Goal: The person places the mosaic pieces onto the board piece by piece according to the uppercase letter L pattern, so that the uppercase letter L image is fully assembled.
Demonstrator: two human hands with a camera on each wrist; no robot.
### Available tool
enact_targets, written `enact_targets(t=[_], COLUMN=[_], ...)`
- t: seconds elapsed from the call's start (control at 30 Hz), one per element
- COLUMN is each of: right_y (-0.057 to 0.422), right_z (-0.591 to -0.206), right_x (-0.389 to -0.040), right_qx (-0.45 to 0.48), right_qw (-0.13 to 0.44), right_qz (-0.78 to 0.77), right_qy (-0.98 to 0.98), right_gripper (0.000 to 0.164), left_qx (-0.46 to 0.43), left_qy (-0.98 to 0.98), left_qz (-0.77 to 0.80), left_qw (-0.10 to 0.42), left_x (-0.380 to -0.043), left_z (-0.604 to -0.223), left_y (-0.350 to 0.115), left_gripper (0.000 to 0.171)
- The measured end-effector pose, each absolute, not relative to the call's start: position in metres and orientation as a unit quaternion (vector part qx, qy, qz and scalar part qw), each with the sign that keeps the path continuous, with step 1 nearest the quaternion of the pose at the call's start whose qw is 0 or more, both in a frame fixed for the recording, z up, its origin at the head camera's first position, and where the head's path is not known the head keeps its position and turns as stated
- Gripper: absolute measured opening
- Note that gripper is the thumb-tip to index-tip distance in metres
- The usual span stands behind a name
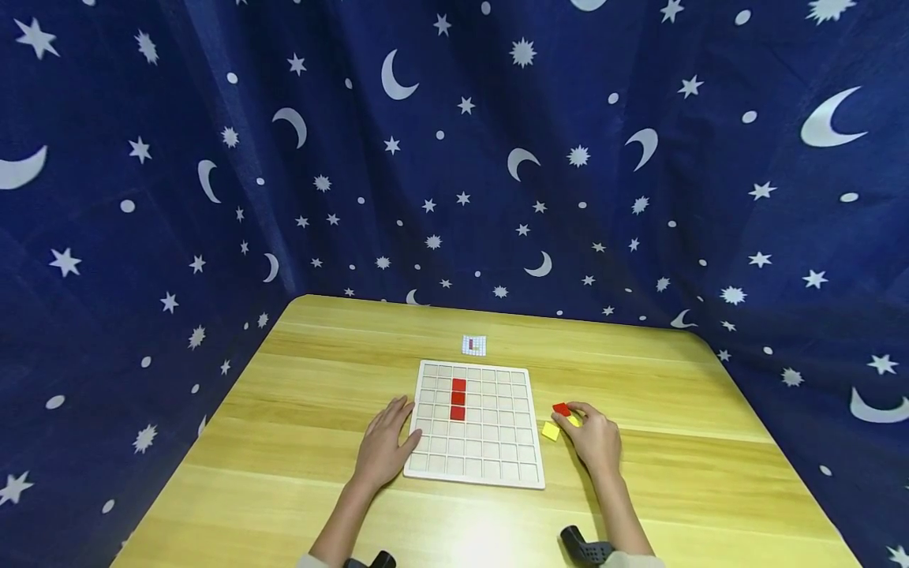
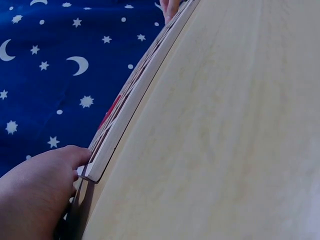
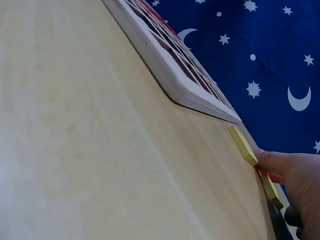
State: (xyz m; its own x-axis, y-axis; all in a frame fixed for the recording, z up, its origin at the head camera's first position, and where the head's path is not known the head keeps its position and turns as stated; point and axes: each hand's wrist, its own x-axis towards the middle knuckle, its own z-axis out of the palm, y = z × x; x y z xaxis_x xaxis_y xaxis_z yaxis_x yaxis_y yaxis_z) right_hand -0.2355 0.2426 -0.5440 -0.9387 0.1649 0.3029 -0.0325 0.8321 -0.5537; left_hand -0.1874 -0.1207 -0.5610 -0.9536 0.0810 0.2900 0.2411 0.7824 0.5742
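Note:
A white square board (image 1: pixel 490 483) with a grid of shallow cells lies on the table. Three red square tiles (image 1: pixel 458 399) fill a column of cells in its upper left part. My left hand (image 1: pixel 383 446) rests at the board's left edge, fingers extended and thumb touching the rim. Right of the board, my right hand (image 1: pixel 598 443) pinches a red tile (image 1: pixel 561 409) between thumb and fingers. Close to it on the table lie a yellow tile (image 1: pixel 550 431) and a second yellow tile (image 1: pixel 574 421), the latter partly hidden by the hand.
Behind the board lies a small printed card (image 1: pixel 474 345) with a grid and a red mark. The wooden table (image 1: pixel 298 379) is bordered by a dark blue curtain (image 1: pixel 483 237) with moons and stars. Black wrist devices (image 1: pixel 584 546) show at the bottom.

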Motion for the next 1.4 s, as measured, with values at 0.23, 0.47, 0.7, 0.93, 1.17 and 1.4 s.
enact_targets(t=[0.23, 0.47, 0.7, 0.93, 1.17, 1.4], right_y=[0.239, 0.224, 0.181, 0.144, 0.12, 0.11], right_z=[-0.54, -0.538, -0.533, -0.534, -0.534, -0.534], right_x=[-0.238, -0.235, -0.218, -0.212, -0.214, -0.218], right_qx=[-0.011, 0.065, 0.186, 0.235, 0.245, 0.262], right_qw=[0.151, 0.193, 0.158, 0.117, 0.069, 0.091], right_qz=[0.319, 0.358, 0.379, 0.388, 0.378, 0.359], right_qy=[-0.935, -0.911, -0.892, -0.884, -0.89, -0.891], right_gripper=[0.034, 0.027, 0.025, 0.022, 0.025, 0.025], left_qx=[-0.087, -0.083, -0.087, -0.088, -0.089, -0.092], left_qy=[-0.938, -0.938, -0.939, -0.937, -0.936, -0.937], left_qz=[-0.313, -0.315, -0.312, -0.316, -0.317, -0.313], left_qw=[0.117, 0.115, 0.117, 0.119, 0.123, 0.123], left_x=[-0.188, -0.187, -0.187, -0.186, -0.187, -0.187], left_z=[-0.56, -0.56, -0.56, -0.559, -0.561, -0.561], left_y=[-0.121, -0.121, -0.122, -0.122, -0.121, -0.122], left_gripper=[0.054, 0.053, 0.053, 0.053, 0.053, 0.053])
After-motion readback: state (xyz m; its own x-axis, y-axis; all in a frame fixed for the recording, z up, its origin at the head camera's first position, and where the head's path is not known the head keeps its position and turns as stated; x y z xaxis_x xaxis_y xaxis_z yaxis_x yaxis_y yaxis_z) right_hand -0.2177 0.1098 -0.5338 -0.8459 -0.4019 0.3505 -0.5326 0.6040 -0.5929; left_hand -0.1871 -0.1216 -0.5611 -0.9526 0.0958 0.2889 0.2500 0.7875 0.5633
